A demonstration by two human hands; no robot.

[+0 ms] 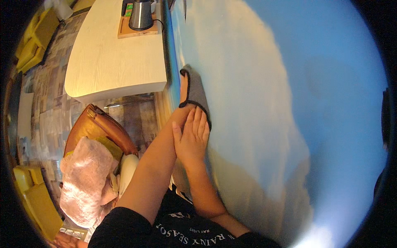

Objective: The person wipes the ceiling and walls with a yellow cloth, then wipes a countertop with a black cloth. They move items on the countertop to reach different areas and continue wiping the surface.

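Note:
My left hand (183, 88) is mostly covered by a grey fabric cover (197, 88) with black edging, shaped like a slipper or mitt. A strip of skin shows through its opening on the left side. Its fingers are hidden. Across the left wrist lies my right hand (191, 139), thumb apart from the other fingers. The right fingertips meet the black lower edge of the cover; whether they pinch it, I cannot tell. Both arms reach forward from a black T-shirt (192, 229) bearing writing, close beside a blue painted wall (254, 102).
Ahead on the left is a pale wood table (118, 59). On it, a metal electric kettle (141, 15) stands on a wooden tray (133, 33). A brown leather chair (83, 124) with a pink plush blanket (85, 179) is beside me. Yellow sofas (37, 46) line the far left.

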